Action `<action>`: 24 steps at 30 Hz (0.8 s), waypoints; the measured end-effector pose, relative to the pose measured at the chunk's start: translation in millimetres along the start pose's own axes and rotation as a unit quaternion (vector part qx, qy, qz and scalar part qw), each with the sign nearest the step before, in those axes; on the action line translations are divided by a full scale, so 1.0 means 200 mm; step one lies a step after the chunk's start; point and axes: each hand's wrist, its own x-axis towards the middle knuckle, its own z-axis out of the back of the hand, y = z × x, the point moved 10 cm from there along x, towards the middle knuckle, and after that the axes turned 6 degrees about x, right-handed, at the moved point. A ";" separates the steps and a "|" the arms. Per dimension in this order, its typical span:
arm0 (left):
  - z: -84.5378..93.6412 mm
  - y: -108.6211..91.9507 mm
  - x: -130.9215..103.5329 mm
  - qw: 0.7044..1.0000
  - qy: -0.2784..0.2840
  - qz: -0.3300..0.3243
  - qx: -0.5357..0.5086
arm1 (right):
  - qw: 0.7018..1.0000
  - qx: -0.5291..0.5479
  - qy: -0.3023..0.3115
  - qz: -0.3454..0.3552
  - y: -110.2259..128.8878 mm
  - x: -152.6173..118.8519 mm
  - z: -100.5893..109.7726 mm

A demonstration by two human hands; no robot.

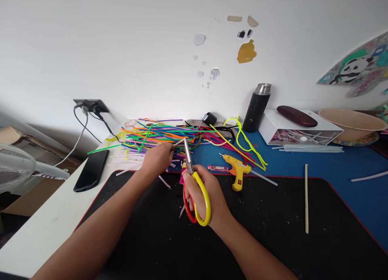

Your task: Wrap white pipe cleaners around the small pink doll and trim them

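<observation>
My left hand (159, 156) is closed in a pinch on a thin pale pipe cleaner (179, 142), its free end by the scissor tips. My right hand (209, 191) grips scissors (188, 158) with one red and one yellow handle loop, blades pointing up and nearly together. Just left of the blades shows a small pink figure (183, 173), partly hidden; whether my right fingers touch it I cannot tell. Around and behind my left hand spreads a heap of coloured pipe cleaners (163, 132).
A yellow glue gun (238, 171) lies right of my right hand, near a small pink packet (217, 168). Farther back stand a black flask (257, 108) and a white box (300, 128). A phone (91, 171) lies left; a pale stick (306, 199) rests on the black mat (266, 231).
</observation>
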 end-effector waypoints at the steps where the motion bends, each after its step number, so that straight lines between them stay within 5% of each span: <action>1: -0.01 0.00 0.00 1.000 0.001 0.000 0.001 | 1.000 0.002 0.002 -0.002 0.00 0.00 0.00; 19: -0.04 -0.02 0.03 0.999 -0.005 -0.013 -0.044 | 0.996 0.039 0.054 -0.052 -0.04 0.00 -0.06; 24: -0.03 0.04 0.03 0.993 -0.023 0.014 -0.113 | 0.989 0.102 0.081 -0.062 -0.04 0.00 -0.08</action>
